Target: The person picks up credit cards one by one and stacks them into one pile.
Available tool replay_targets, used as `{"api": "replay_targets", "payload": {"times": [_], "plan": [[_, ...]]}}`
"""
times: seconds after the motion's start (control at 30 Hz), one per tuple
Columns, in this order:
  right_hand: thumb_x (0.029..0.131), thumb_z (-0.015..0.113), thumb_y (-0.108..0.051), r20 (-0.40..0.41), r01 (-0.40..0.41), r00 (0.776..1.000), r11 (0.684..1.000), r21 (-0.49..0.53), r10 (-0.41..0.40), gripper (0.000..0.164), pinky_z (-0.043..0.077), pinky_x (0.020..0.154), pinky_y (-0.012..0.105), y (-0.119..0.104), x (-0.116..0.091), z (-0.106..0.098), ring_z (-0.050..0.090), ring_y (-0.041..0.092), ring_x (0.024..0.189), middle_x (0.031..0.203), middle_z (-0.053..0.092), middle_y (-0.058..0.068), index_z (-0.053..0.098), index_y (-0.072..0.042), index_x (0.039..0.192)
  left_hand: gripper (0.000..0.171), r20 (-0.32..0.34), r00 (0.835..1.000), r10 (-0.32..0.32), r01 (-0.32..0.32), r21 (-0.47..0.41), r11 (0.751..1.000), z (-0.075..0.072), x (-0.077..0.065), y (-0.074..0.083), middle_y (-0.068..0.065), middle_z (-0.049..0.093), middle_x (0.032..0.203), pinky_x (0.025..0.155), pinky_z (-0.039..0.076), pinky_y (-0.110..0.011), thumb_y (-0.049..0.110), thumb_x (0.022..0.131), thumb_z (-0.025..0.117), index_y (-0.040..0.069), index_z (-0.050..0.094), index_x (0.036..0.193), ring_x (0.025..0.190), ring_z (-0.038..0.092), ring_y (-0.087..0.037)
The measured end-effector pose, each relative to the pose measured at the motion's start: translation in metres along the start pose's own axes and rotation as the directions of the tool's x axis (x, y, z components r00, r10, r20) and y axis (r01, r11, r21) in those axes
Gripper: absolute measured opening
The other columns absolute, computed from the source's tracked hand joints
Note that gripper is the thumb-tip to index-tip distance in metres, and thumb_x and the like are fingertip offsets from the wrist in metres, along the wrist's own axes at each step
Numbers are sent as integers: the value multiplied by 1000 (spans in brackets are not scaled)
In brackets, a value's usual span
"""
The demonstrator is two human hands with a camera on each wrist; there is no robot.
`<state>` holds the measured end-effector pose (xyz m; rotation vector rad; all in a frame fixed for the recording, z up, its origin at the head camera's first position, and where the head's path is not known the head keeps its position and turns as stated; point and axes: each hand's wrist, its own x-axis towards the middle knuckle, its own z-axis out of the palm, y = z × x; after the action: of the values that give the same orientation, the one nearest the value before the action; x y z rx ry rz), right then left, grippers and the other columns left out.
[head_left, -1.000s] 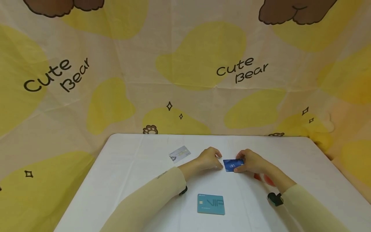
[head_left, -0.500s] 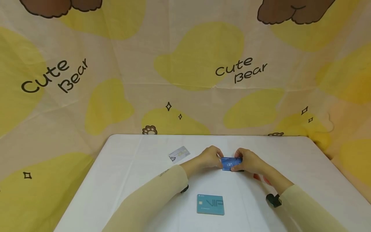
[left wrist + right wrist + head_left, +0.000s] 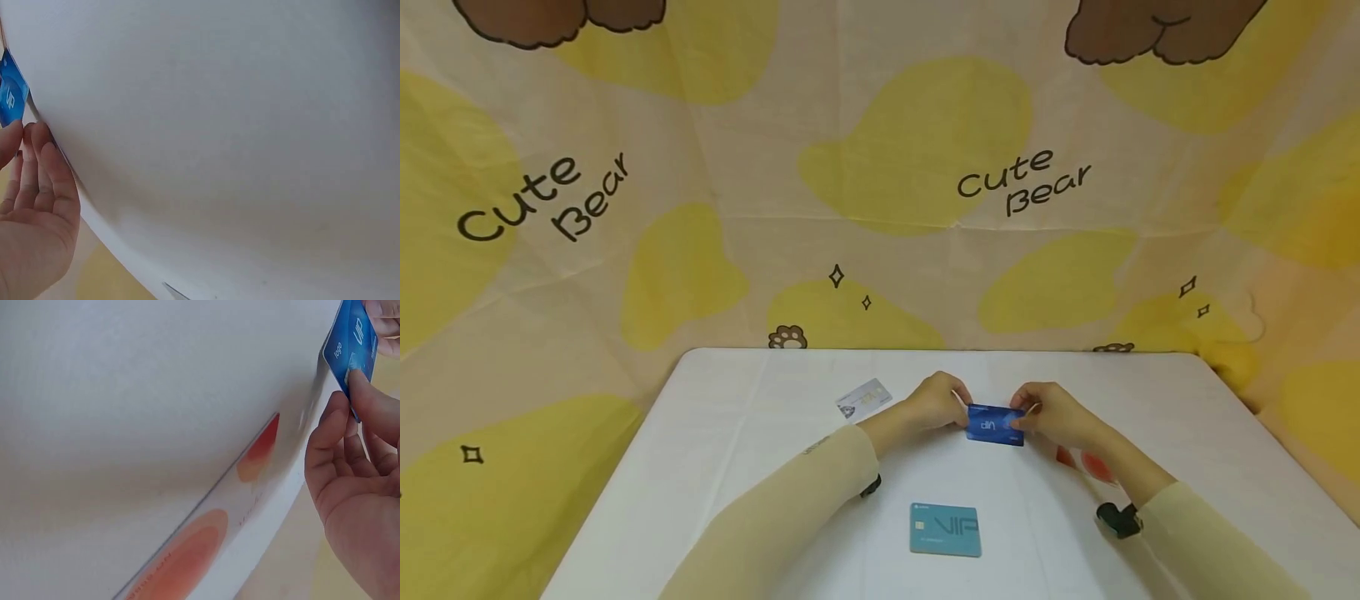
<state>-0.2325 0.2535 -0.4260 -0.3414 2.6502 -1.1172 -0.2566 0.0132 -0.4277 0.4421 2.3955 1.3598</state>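
Both hands hold one blue VIP card (image 3: 991, 426) over the far middle of the white table, its lettering upside down in the head view. The left hand (image 3: 938, 402) pinches the card's left edge; in the left wrist view its thumb (image 3: 9, 141) and fingertips meet at the card's lower corner. On the other side, the right hand (image 3: 1052, 414) pinches the right end between thumb and fingers. The right wrist view shows the right thumb (image 3: 369, 400) pressed on the card's printed face near the chip.
A teal VIP card (image 3: 945, 530) lies nearer on the white table (image 3: 760, 467). Toward the back left lies a silver-grey card (image 3: 863, 398). A white card with red-orange shapes (image 3: 181, 556) lies under the right forearm, partly hidden in the head view. A printed cloth (image 3: 880, 167) hangs behind.
The blue card has moved slightly left, toward the left hand. The left hand, apart from it one second ago, now pinches its left edge. The other cards have not moved.
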Motion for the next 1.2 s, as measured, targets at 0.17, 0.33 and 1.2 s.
{"api": "replay_targets", "payload": {"times": [0.17,0.33,1.2], "plan": [[92,78,-4,12,22,1000,1000,11,-22,19,56,72,27,-6,-5,-3,59,25,89,97,64,9,67,-2,108,20,17,1000,-1,3,-83,997,-6,-2,0,-11,70,72,55,53,-23,-13,79,74,-1,72,95,59,63,-18],[95,75,-1,32,32,999,998,45,-34,18,59,72,27,-12,-7,-2,60,23,87,95,64,9,66,0,111,19,39,999,10,-4,-153,988,-12,-7,-3,-8,67,66,57,55,-24,-13,81,73,-1,70,96,58,66,-18],[98,71,-3,0,37,999,985,171,-38,17,64,72,33,-37,-29,10,67,27,82,92,67,9,66,4,113,19,96,993,71,-42,-284,958,-34,-47,-8,-13,74,79,72,65,-39,-8,89,74,-2,68,106,70,74,-26]]}}
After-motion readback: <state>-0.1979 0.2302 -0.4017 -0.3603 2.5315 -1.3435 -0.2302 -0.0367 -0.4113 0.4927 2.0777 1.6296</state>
